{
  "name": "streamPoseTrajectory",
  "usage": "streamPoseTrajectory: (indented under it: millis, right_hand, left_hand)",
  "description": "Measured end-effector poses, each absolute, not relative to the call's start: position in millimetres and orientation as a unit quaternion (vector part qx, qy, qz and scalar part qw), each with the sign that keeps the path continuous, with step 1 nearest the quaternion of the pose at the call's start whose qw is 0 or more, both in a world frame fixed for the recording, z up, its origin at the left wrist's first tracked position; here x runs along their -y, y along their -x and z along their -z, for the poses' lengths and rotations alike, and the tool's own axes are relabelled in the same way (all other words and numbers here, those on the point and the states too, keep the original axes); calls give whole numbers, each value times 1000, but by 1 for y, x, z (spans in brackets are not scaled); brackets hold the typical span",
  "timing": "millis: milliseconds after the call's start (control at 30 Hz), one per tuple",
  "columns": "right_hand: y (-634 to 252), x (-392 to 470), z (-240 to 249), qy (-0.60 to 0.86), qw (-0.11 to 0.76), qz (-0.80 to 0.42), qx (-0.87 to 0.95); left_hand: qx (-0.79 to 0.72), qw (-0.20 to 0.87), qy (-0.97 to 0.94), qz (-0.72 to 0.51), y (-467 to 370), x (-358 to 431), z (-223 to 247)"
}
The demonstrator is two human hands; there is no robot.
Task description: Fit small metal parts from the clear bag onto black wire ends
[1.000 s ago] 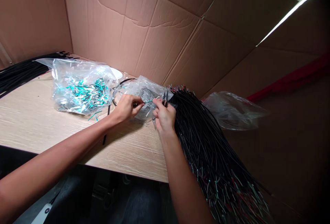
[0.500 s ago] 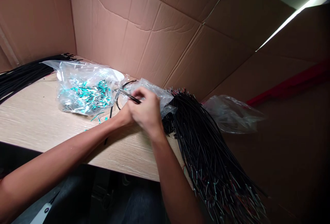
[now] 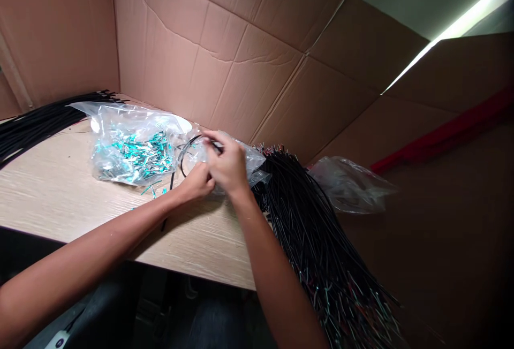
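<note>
My left hand (image 3: 198, 182) is closed in a fist low over the table; whatever its fingers hold is hidden. Just above and right of it, my right hand (image 3: 231, 164) curls around a slim dark-handled tool (image 3: 217, 147), blurred by motion. A thin black cable (image 3: 183, 162) loops beside the left hand, and a length of it passes beneath that wrist. Left of both hands lies a clear plastic bag (image 3: 105, 169) with many small teal and silver pieces (image 3: 150, 151). Another clear bag (image 3: 254, 157) lies behind the right hand.
A thick bundle of black cables (image 3: 309, 204) with stripped coloured ends hangs over the table's right side. More black cables (image 3: 44, 116) lie at the far left. Cardboard walls (image 3: 176, 65) enclose the wooden table (image 3: 52, 188). A clear bag (image 3: 353, 186) hangs at the right.
My right hand has lifted slightly off my left and tilted, its fingers now higher. The tool's metal end, seen near the bag before, no longer shows clearly. The view has shifted slightly.
</note>
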State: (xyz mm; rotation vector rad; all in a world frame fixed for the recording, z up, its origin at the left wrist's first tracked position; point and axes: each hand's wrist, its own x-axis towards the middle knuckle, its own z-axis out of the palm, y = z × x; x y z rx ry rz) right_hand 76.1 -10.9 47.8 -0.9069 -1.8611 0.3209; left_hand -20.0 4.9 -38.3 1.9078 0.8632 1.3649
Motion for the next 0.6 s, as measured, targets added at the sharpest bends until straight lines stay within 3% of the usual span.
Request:
streamPoseTrajectory:
  millis: [167, 367, 600]
  right_hand:
    - [-142, 4, -29, 449, 618, -91, 640]
    - [-151, -1, 4, 473, 568, -302, 602]
    - [-138, 3, 14, 449, 622, -373, 522]
  left_hand:
    - [-349, 326, -741, -472, 24, 6, 26]
    - [-358, 317, -722, -500, 26, 12, 18]
    - [-326, 384, -681, -531, 26, 10, 19]
